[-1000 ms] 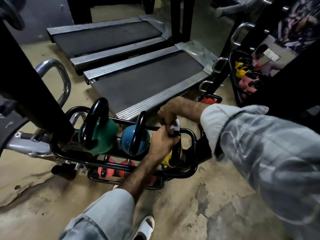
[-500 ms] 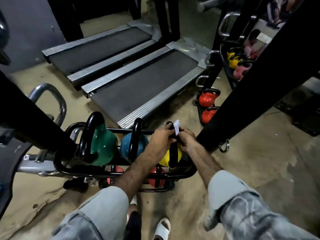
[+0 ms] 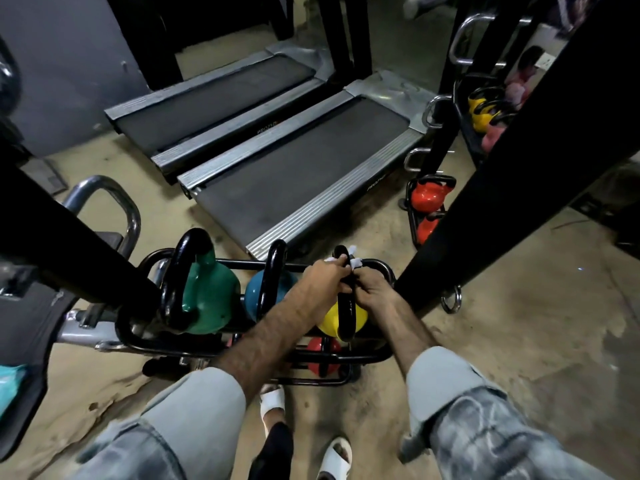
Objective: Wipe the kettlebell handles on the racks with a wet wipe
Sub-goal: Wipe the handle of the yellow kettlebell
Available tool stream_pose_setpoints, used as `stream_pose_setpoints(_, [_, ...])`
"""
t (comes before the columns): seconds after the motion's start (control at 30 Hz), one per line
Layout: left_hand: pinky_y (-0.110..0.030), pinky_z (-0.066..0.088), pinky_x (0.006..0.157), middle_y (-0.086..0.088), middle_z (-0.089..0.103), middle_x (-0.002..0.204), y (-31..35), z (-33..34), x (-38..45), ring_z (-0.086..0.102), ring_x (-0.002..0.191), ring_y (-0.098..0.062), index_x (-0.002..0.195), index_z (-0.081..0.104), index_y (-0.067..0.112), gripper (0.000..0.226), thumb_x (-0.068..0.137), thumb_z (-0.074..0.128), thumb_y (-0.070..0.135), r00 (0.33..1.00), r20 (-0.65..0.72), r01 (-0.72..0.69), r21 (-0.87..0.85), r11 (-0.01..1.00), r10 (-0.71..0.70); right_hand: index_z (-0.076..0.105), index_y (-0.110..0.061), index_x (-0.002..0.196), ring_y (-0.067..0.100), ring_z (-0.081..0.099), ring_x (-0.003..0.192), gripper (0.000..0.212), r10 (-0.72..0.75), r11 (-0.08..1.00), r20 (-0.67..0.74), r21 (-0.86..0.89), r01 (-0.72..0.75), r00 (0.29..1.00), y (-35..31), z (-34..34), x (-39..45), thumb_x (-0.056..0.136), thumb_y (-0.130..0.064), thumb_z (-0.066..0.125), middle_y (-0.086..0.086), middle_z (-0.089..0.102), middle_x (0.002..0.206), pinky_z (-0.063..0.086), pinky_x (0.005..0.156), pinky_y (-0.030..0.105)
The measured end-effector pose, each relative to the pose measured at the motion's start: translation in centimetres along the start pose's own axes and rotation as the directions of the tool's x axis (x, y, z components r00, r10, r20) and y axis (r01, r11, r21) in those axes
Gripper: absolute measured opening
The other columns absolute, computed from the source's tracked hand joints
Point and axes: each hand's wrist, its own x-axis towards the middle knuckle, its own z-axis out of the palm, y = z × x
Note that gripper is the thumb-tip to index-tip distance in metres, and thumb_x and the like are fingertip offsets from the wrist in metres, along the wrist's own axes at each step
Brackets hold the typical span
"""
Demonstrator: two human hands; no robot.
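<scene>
head view, risk 1: wet wipe (image 3: 352, 260) is bunched small between both hands at the top of the handle; it could slip out or miss the lower legs of the loop, leaving those unwiped.
risk 2: the black rack (image 3: 377, 356) looks light; a hard sideways pull on the handle could rock the yellow kettlebell (image 3: 333, 322) on its rails.
risk 3: black post (image 3: 491, 188) sits just right of the right forearm; an elbow knock looks likely on a wide stroke.
left hand (image 3: 323, 280): curled round the black handle (image 3: 346, 306), wipe edge showing at the fingers.
right hand (image 3: 372, 289): pinching wipe against the handle, centre frame.
handle look: glossy black loop, upright, thick.
queue: blue kettlebell (image 3: 254, 294) and green kettlebell (image 3: 207, 299), left of centre; can't tell if wiped.
also: red kettlebells (image 3: 429, 195) on a second rack, right of centre.
</scene>
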Motion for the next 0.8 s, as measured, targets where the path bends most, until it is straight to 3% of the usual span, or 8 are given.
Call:
stream_pose_setpoints(0.13, [-0.039, 0.046, 0.097, -0.003, 0.047, 0.145, 0.0, 0.2, -0.4, 0.051, 0.126, -0.026, 0.127, 0.06, 0.018, 0.043, 0.085, 0.067, 0.022, 1.0, -0.025, -0.013, -0.076, 0.997, 0.012, 0.055, -0.001, 0.087, 0.022, 0.063, 0.083, 0.036, -0.012, 0.998, 0.045, -0.063, 0.015, 0.999, 0.1, -1.0, -1.0, 0.091, 0.016, 0.024, 0.017, 0.061, 0.091, 0.054, 0.077, 0.027])
stream_pose_setpoints(0.3, [-0.037, 0.044, 0.098, -0.001, 0.045, 0.146, -0.1, 0.3, -0.2, 0.05, 0.127, -0.026, 0.127, 0.06, 0.018, 0.041, 0.087, 0.065, 0.022, 0.999, -0.044, 0.006, -0.074, 0.997, -0.009, 0.063, -0.006, 0.082, 0.021, 0.067, 0.058, 0.037, -0.035, 0.996, -0.023, 0.079, 0.037, 0.999, -0.2, 0.4, -0.5, 0.093, 0.01, 0.031, 0.014, 0.065, 0.07, 0.057, 0.05, 0.024])
stream_pose_setpoints(0.37, [-0.038, 0.046, 0.096, -0.001, 0.046, 0.145, -0.3, 0.4, -0.1, 0.052, 0.124, -0.028, 0.125, 0.062, 0.019, 0.04, 0.086, 0.066, 0.022, 0.999, -0.037, 0.002, -0.071, 0.997, -0.005, 0.064, -0.009, 0.095, 0.018, 0.067, 0.061, 0.008, -0.076, 0.997, -0.015, -0.02, 0.076, 0.997, 0.0, 0.8, -0.5, 0.092, -0.008, 0.056, 0.01, 0.068, 0.073, 0.057, 0.054, 0.026])
stream_pose_setpoints(0.43, [-0.037, 0.046, 0.098, 0.0, 0.044, 0.147, -0.5, 0.8, 0.0, 0.05, 0.127, -0.026, 0.127, 0.06, 0.02, 0.041, 0.087, 0.065, 0.021, 1.0, -0.031, 0.0, -0.083, 0.997, -0.003, 0.067, -0.015, 0.098, 0.015, 0.068, 0.069, 0.009, -0.234, 0.948, -0.087, -0.243, 0.207, 0.968, -0.5, 0.6, -1.7, 0.09, -0.013, 0.065, 0.006, 0.07, 0.082, 0.056, 0.061, 0.026])
stream_pose_setpoints(0.53, [-0.039, 0.049, 0.095, 0.0, 0.05, 0.142, -1.0, 1.5, -0.2, 0.053, 0.124, -0.026, 0.121, 0.064, 0.018, 0.033, 0.089, 0.06, 0.016, 0.992, -0.129, -0.026, -0.154, 0.988, 0.006, 0.07, -0.025, 0.109, 0.006, 0.066, 0.083, 0.029, -0.595, 0.501, 0.032, -0.767, 0.401, 0.803, -2.7, 1.2, -3.5, 0.088, -0.007, 0.061, -0.006, 0.071, 0.094, 0.052, 0.067, 0.018])
stream_pose_setpoints(0.6, [-0.042, 0.053, 0.086, -0.002, 0.06, 0.131, -1.2, 1.9, -0.6, 0.062, 0.11, -0.032, 0.114, 0.068, 0.019, 0.028, 0.089, 0.056, 0.013, 0.983, -0.186, -0.044, -0.16, 0.986, 0.013, 0.071, -0.024, 0.113, 0.009, 0.064, 0.091, 0.032, -0.603, 0.147, 0.261, -0.892, 0.427, 0.753, -4.4, 3.3, -4.3, 0.086, -0.009, 0.062, -0.004, 0.068, 0.101, 0.051, 0.075, 0.02])
stream_pose_setpoints(0.7, [-0.04, 0.056, 0.078, -0.007, 0.067, 0.117, -1.5, 2.7, -0.9, 0.067, 0.097, -0.03, 0.105, 0.071, 0.014, 0.031, 0.079, 0.056, 0.009, 0.971, -0.229, -0.11, -0.18, 0.977, 0.067, 0.073, -0.01, 0.11, 0.018, 0.06, 0.101, 0.029, -0.345, -0.43, 0.571, -0.802, 0.415, 0.745, -6.5, 6.9, -3.1, 0.082, -0.002, 0.067, 0.009, 0.062, 0.111, 0.044, 0.081, 0.017])
stream_pose_setpoints(0.8, [-0.038, 0.056, 0.075, -0.008, 0.069, 0.106, -1.7, 3.0, -1.2, 0.067, 0.093, -0.027, 0.094, 0.071, 0.009, 0.024, 0.074, 0.062, 0.001, 0.947, -0.294, -0.204, -0.25, 0.946, 0.127, 0.073, -0.004, 0.108, 0.031, 0.063, 0.106, 0.025, 0.102, -0.736, 0.5, -0.544, 0.404, 0.86, -6.8, 10.2, -1.5, 0.085, -0.004, 0.064, 0.018, 0.068, 0.112, 0.047, 0.077, 0.018])
